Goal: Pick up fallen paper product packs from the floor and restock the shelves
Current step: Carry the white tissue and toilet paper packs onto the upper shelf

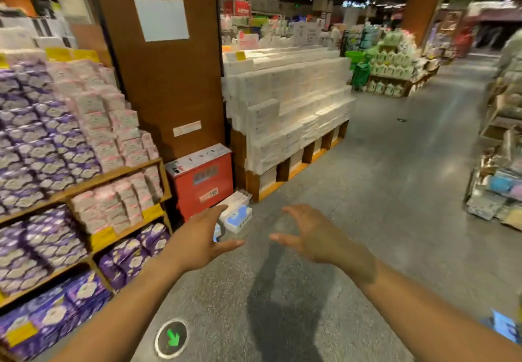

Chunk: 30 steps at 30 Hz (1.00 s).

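Two fallen packs lie on the grey floor by the red cabinet: a white and blue tissue pack and a longer white pack behind it. My left hand hovers just in front of them, fingers spread, holding nothing. My right hand is held out to the right of the packs, also spread and empty. Another bit of blue packaging peeks out behind my left hand, mostly hidden. The wooden shelves on the left carry purple and pink paper packs.
A red cabinet stands against a brown pillar. A tiered display of white tissue packs runs right of the pillar. More shelving lines the right side. A round green arrow marker is set in the floor.
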Motion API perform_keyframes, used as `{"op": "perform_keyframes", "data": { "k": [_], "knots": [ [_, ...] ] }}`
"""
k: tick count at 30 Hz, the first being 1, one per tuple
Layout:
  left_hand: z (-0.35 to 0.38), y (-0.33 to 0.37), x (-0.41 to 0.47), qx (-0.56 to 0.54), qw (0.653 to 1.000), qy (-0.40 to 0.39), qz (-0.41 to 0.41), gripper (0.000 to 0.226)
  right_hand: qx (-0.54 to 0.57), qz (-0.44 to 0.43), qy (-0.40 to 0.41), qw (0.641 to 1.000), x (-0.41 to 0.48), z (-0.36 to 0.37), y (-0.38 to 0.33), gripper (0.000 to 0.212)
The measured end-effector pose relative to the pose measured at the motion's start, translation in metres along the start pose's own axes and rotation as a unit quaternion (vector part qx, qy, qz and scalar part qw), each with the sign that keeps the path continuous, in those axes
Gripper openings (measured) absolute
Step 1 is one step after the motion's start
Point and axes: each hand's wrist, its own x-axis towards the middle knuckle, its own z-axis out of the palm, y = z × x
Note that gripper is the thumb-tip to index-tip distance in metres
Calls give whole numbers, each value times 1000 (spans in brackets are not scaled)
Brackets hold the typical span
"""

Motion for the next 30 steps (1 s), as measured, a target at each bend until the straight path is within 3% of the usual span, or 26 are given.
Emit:
{"op": "perform_keyframes", "data": {
  "k": [6,11,15,18,23,30],
  "knots": [
    [11,-26,177,20,999,-42,14,136,-12,8,-9,1000,164,-34,62,84],
    [31,-68,315,34,998,-48,-17,115,-45,-22,-8,999,326,-43,120,50],
    [22,-104,409,8,997,-28,-77,110,-42,-60,-37,997,456,-71,132,78],
    [14,-134,469,-1,993,-13,-117,96,-35,-69,-70,995,550,-84,132,71],
    [28,-206,551,-31,982,-3,-185,106,-66,-119,-93,986,694,-73,120,74],
    [81,-344,685,-31,972,-34,-231,104,-191,-113,-130,966,895,-7,123,98]
  ]
}}
